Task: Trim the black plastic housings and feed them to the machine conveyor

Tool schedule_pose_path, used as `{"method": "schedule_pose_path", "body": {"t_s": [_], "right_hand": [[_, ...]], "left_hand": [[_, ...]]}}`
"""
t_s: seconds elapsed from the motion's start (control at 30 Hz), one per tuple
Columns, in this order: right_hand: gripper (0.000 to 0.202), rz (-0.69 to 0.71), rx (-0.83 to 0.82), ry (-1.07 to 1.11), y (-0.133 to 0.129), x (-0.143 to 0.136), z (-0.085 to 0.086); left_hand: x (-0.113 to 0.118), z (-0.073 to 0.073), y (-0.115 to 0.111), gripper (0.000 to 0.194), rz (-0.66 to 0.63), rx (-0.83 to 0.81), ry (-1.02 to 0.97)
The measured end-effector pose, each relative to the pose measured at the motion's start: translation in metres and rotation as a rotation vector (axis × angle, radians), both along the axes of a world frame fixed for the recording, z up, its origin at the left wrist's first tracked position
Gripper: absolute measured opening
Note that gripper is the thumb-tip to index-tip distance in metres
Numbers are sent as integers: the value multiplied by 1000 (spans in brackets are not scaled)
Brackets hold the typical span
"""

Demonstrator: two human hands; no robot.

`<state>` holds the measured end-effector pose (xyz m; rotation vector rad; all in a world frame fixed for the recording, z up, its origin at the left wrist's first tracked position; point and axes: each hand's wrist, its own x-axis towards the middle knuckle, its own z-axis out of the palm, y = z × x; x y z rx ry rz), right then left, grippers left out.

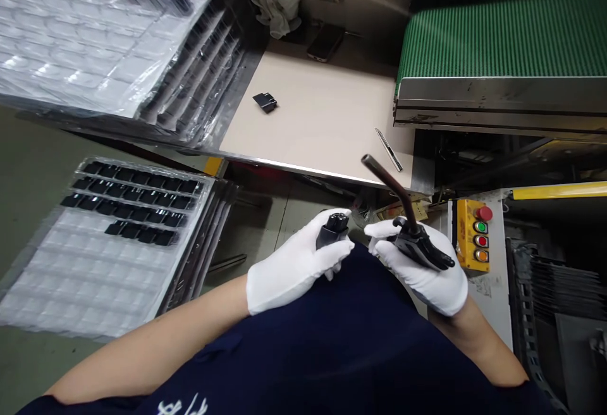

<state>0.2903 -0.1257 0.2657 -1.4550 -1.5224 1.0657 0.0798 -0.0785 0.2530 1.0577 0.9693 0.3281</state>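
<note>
In a white glove, my left hand [298, 260] is closed around a small black plastic part [333, 228], whose ribbed top faces up. My right hand [424, 269], also gloved, grips a black tool [417, 244] with a long brown metal tube that points up and to the left. The two hands are close together in front of my dark blue shirt, not touching. Beyond them, on the beige work surface [322, 111], lie a flat black part [265, 102] at the left and a slim cutter knife [389, 149] at the right.
Stacked clear trays [95, 42] stand at the upper left. Lower left, another tray stack [109, 257] holds several black parts. A green conveyor belt [502, 42] is at the upper right, above a yellow button box [473, 235]. A phone [325, 42] and a crumpled glove [279, 0] lie at the back.
</note>
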Motion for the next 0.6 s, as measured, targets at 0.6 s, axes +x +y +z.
{"method": "schedule_pose_path", "body": {"t_s": [0.6], "right_hand": [[26,321,-83,56,15,-12,-3]], "left_hand": [[4,8,6,41,-199,423,365]]}}
